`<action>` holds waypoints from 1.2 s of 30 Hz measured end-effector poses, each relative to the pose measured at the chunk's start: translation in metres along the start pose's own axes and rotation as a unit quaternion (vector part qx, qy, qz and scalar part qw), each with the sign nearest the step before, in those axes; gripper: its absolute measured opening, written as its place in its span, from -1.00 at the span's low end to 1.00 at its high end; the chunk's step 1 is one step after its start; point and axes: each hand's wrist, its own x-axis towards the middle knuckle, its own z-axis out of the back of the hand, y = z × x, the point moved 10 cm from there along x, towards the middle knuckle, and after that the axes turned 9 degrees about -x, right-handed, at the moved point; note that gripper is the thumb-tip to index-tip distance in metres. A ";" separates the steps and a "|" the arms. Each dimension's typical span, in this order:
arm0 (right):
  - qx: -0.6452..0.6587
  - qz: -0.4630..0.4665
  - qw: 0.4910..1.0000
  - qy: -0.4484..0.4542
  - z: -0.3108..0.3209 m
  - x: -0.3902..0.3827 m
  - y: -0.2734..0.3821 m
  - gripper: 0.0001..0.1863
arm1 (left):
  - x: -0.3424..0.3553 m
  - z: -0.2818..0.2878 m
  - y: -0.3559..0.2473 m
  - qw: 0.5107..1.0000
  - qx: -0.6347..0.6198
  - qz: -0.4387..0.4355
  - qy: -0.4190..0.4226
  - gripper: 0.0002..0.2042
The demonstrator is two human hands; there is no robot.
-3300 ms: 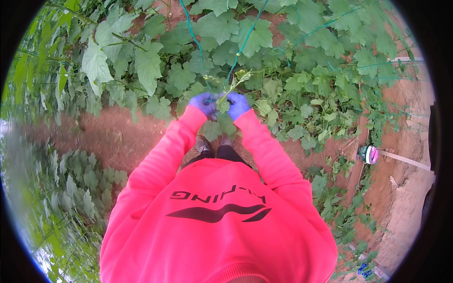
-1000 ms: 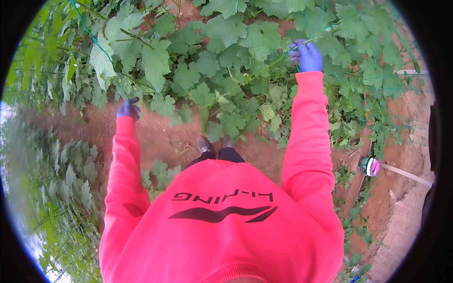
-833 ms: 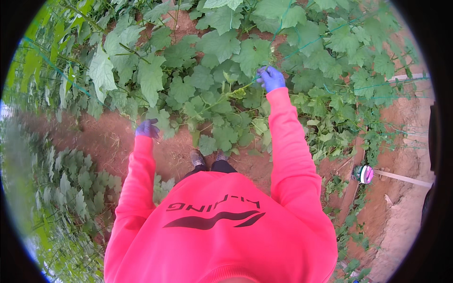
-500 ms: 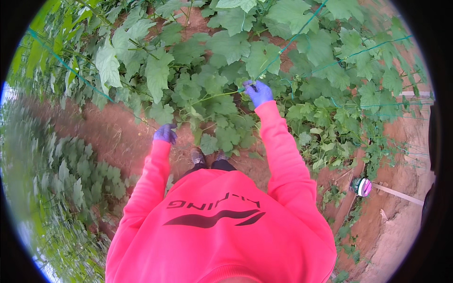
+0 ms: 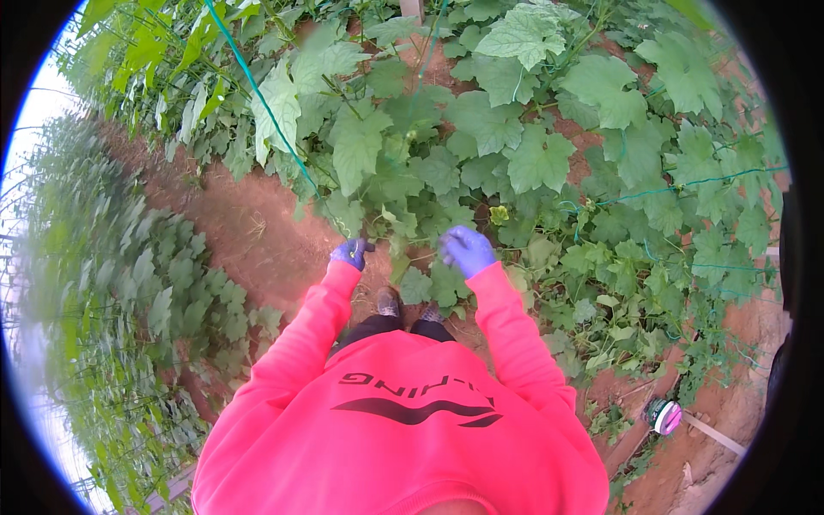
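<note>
Purple gloves were worn on two hands, both raised to the vine leaves [image 5: 403, 184] of one trellised plant row. The left hand [image 5: 351, 252] was closed around a thin green string [image 5: 273, 116] that ran up and away toward the upper left. The right hand [image 5: 467, 250] was held just beside it, fingers curled among the leaves; whether anything was gripped could not be told. One yellow flower [image 5: 499, 214] was seen just above the right hand. Two shoes [image 5: 389, 302] were visible on the red soil path [image 5: 249, 232] below the hands.
</note>
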 end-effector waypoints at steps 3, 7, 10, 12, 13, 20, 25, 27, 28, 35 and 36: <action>-0.023 0.042 0.992 0.116 -0.079 -0.009 0.035 -0.71 | -0.008 0.002 -0.014 0.997 0.059 -0.055 -0.009 -0.70; -0.090 0.187 0.974 0.091 -0.128 -0.005 0.123 -0.50 | 0.014 -0.010 0.032 0.997 0.073 0.026 0.031 -0.66; -0.087 0.244 0.965 0.047 -0.138 0.001 0.182 -0.63 | 0.011 -0.005 -0.006 0.988 0.114 0.013 0.105 -0.67; -0.013 0.230 0.971 0.065 -0.152 0.011 0.194 -0.73 | 0.007 0.016 -0.030 0.979 0.133 -0.001 0.152 -0.66; 0.023 0.223 0.972 0.074 -0.160 0.016 0.200 -0.77 | 0.011 0.025 -0.027 0.976 0.141 -0.011 0.168 -0.65; -0.066 0.189 0.977 -0.072 -0.161 0.033 0.217 -0.84 | -0.009 0.179 -0.224 0.908 -0.016 -0.398 0.132 -0.50; -0.080 0.290 0.925 -0.232 -0.169 0.034 0.196 -0.91 | -0.032 0.134 -0.322 0.845 -0.107 -0.404 0.333 -0.78; -0.174 0.224 0.926 -0.248 -0.174 0.026 0.180 -0.85 | -0.019 0.140 -0.334 0.865 -0.259 -0.316 0.290 -0.77; -0.225 0.156 0.941 -0.201 -0.181 0.015 0.160 -0.83 | -0.011 0.146 -0.341 0.867 -0.292 -0.293 0.277 -0.77; -0.499 -0.257 0.827 0.003 -0.183 -0.096 -0.203 -0.64 | -0.008 0.156 -0.371 0.861 -0.198 -0.419 0.207 -0.80; -0.497 -0.267 0.825 0.007 -0.185 -0.119 -0.230 -0.59 | 0.010 0.177 -0.366 0.859 -0.223 -0.440 0.140 -0.77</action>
